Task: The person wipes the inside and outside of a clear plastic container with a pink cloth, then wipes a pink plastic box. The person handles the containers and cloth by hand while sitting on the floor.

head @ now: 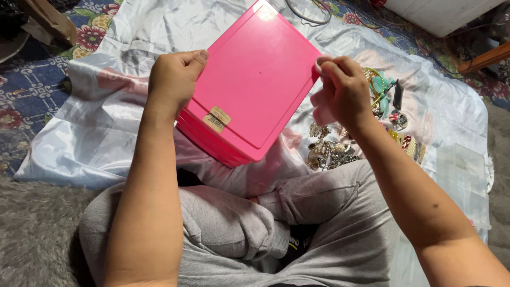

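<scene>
Left hand [172, 79] clamps the pink plastic box [249, 85] edge; right hand [342, 93] pinches its opposite edge; jewellery pile [329, 151] lies beside on white satin cloth [106, 133].

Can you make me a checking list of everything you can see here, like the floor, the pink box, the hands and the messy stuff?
Surface: shiny white satin cloth spread over a flowered rug.
Job's things: flat pink plastic box, held tilted, label stickers showing.
Clutter: heap of metal jewellery; turquoise beads.
Hands: left hand grips the box's left edge; right hand pinches its right edge, holding something pale.
Cables: thin loop of cord at the top.
Surroundings: grey furry mat; white container.
</scene>
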